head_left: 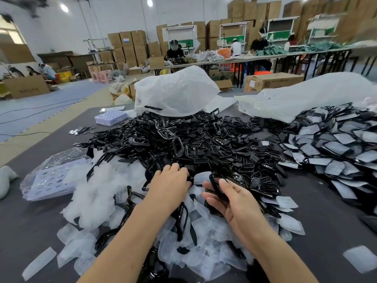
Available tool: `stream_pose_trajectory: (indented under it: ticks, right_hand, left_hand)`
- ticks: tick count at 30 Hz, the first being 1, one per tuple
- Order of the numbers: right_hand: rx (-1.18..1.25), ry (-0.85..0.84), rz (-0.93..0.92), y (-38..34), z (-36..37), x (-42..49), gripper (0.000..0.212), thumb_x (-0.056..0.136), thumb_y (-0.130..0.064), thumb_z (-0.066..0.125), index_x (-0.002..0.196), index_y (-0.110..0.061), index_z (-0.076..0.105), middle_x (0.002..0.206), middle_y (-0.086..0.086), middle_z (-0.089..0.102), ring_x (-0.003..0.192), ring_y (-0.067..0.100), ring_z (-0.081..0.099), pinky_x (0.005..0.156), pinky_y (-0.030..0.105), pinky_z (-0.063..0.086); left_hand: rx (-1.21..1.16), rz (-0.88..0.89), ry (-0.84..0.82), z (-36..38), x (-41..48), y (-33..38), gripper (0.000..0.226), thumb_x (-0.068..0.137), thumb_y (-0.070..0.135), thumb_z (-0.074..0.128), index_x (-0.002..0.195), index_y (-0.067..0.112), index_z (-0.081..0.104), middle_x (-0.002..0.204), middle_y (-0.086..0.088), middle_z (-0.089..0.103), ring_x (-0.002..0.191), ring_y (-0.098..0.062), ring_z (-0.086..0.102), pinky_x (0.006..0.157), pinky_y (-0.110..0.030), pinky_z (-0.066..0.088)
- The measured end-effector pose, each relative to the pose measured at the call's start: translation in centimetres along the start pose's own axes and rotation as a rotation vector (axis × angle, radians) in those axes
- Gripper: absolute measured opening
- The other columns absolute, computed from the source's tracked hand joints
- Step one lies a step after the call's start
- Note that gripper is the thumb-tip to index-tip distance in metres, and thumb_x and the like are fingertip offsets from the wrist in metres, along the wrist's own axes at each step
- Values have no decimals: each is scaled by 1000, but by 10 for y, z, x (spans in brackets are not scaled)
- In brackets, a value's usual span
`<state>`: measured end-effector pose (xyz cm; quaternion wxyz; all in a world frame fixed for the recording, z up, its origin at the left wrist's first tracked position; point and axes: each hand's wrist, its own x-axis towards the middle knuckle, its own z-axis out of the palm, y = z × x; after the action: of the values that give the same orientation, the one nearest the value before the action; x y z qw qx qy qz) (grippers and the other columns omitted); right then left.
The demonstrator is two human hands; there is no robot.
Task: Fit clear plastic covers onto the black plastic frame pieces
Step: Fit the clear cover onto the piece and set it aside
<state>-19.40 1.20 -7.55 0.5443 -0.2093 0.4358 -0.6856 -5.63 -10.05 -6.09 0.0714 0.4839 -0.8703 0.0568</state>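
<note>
Through the head camera, my left hand (169, 186) lay palm down on the heap. Its fingers were bent into the black pieces, and I could not tell whether they gripped any. My right hand (238, 203) was turned palm inward just beside it, pinching one black frame piece (213, 180) between thumb and curled fingers.

Beyond my fingertips rose the big pile of black frames (183, 139), loose and tangled. Under my wrists and to the left of my left fingers lay the clear covers (200, 227), a pale, crumpled drift. Well to the right of my right hand spread a layer of black pieces with pale faces (336, 148).

The print on the cardboard box (26, 88) far off to my left was too blurred to read, and so were the blue labels on the stacked cartons (130, 43).

Everything lay on a dark grey table (326, 211). Past the black pile stood two white plastic bags (175, 90), and left of them a lilac tray with holes (111, 117). The room had white walls, a blue floor mat (51, 99) and people seated at a long table (275, 56) at the far side.
</note>
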Motion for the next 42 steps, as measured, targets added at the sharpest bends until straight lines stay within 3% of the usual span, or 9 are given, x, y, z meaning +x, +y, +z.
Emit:
stream_pose_trajectory:
  ticks: [4,7,10,17,25,28,32,37,42]
  right_hand:
    - [-107,31,-87,-1,-5,1,18,99,-12,62,91,-11,79,78,7,75,57,13,66,50,18,53]
    - [-189,24,-131,0,-6,1,17,93,-14,70,109,-18,73,81,8,76,58,13,66,51,19,52]
    - [-201,2,-158,4,-5,0,23,91,-16,72,113,-18,68,82,10,77,60,15,66,53,20,53]
    - [-303,-34,-186,8,-3,1,23,95,-12,68,98,-33,77,65,-1,66,51,7,52,50,15,46]
    - [-234,-21,-232,10,-3,2,21,99,-10,60,110,-23,73,91,8,78,65,13,67,57,17,53]
    - [-277,-55,-246,13,1,0,27,103,-5,53,115,-22,70,99,4,79,78,16,74,68,19,57]
    - [-297,-102,-234,21,7,-4,24,101,-1,55,113,-16,70,98,3,79,86,19,77,71,19,58]
    - [-278,-132,-209,22,12,-6,24,99,-3,59,109,-20,74,95,9,79,88,22,77,72,19,58]
    - [-281,-181,-184,16,11,-9,31,98,-8,60,100,-31,81,95,11,79,90,23,77,75,19,59]
  left_hand:
    - [-105,2,133,0,-12,-5,27,104,36,44,128,26,52,121,11,61,115,-17,51,96,-34,39]
    - [-575,-92,309,-5,-33,-9,21,104,28,44,112,31,63,86,15,67,78,-3,58,74,-26,48]
    - [-1091,-205,414,-10,-56,-7,20,104,26,48,102,36,65,87,14,75,69,2,64,64,-12,47]
    - [-1625,-272,232,-5,-77,0,20,103,22,48,115,20,65,90,-10,76,69,-14,64,64,-22,54]
    - [-1701,-295,207,-6,-77,4,29,86,41,62,105,18,66,95,-7,77,79,-20,73,65,-23,57]
    - [-1649,-318,250,-6,-79,6,23,83,47,67,90,26,73,77,-2,68,66,-16,63,63,-23,53]
    - [-1706,-356,282,-2,-78,13,17,93,26,65,96,10,70,70,-4,67,61,-14,61,56,-20,52]
    - [-1377,-317,358,0,-80,17,10,93,28,67,84,31,68,79,8,71,68,-9,68,63,-17,51]
    - [-1264,-261,421,0,-80,19,8,92,26,66,85,28,63,79,5,67,75,-19,67,69,-29,54]
